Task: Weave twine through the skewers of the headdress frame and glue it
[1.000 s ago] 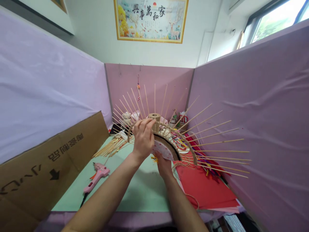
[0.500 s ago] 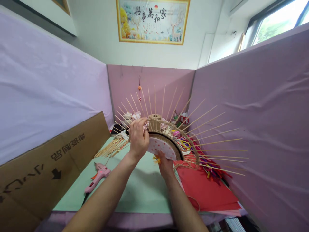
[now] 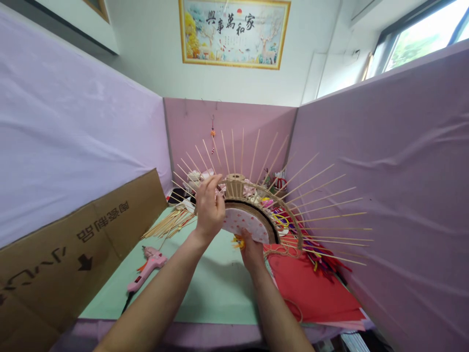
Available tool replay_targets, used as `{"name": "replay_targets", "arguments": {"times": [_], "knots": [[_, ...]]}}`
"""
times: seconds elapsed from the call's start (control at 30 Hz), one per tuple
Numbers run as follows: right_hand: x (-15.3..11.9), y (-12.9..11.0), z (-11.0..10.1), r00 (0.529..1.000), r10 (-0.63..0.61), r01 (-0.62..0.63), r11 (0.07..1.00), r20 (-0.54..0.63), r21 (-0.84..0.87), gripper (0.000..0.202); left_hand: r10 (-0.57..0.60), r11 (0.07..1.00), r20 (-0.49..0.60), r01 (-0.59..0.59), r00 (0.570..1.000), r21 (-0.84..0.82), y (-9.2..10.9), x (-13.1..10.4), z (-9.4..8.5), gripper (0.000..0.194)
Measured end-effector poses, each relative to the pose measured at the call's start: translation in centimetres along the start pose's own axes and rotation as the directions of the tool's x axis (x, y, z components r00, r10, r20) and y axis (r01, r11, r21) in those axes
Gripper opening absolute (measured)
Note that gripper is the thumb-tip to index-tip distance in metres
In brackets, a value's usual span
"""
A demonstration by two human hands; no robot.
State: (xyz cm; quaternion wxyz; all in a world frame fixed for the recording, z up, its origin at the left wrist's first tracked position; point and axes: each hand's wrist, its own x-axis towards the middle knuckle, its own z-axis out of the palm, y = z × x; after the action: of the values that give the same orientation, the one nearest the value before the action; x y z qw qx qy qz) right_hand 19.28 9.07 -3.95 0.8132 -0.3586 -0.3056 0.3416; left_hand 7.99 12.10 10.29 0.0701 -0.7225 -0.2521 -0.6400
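A half-round craft piece with thin wooden sticks fanning out from it is held up over the table. Its base is a white spotted half-disc with a black-and-brown edge, and a band of twine runs across the sticks. My left hand is closed at the left end of the band, its fingertips partly hidden behind the sticks. My right hand grips the lower edge of the half-disc, thumb on the spotted face. A small yellow tassel hangs beside the right thumb.
A pink glue gun lies on the green table mat at left, below loose sticks. Red sheets lie at right. A twine spool stands behind, and a cardboard panel leans at left.
The stick piece has turned slightly in my hands, its upper sticks shifting right. My left fingers have lifted and straightened a little at the band. My right hand keeps its hold.
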Motion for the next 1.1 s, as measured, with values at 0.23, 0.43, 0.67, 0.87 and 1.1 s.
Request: {"name": "replay_targets", "arguments": {"times": [0.23, 0.43, 0.67, 0.87, 1.1], "knots": [[-0.1, -0.4, 0.4, 0.995, 0.091, -0.084, 0.977, -0.029, 0.196, 0.044, -0.032, 0.999, 0.035, 0.032, 0.999, 0.0, -1.0, -0.3, 0.4, 0.046], [-0.1, -0.2, 0.1, 0.997, 0.077, -0.076, 0.984, 0.0, 0.162, 0.044, 0.018, 0.998, 0.146, -0.025, 0.989, 0.05, -0.5, 0.3, 0.9, 0.054], [0.2, 0.0, 0.6, 0.997, 0.078, -0.074, 0.987, -0.017, 0.146, 0.041, 0.008, 0.999, 0.204, -0.018, 0.979, 0.05, -0.9, 0.4, 1.0, 0.055], [0.5, -0.1, 0.9, 0.999, 0.006, -0.001, 0.992, -0.042, 0.126, 0.044, 0.156, 0.981, 0.161, -0.171, 0.975, 0.089, 1.6, -0.4, 1.7, 0.053], [0.5, -1.9, 1.7, 0.988, -0.147, 0.15, 0.987, -0.047, 0.062, 0.066, 0.335, 0.932, 0.375, -0.362, 0.864, 0.0, 4.5, -1.3, 4.1, 0.052]]}}
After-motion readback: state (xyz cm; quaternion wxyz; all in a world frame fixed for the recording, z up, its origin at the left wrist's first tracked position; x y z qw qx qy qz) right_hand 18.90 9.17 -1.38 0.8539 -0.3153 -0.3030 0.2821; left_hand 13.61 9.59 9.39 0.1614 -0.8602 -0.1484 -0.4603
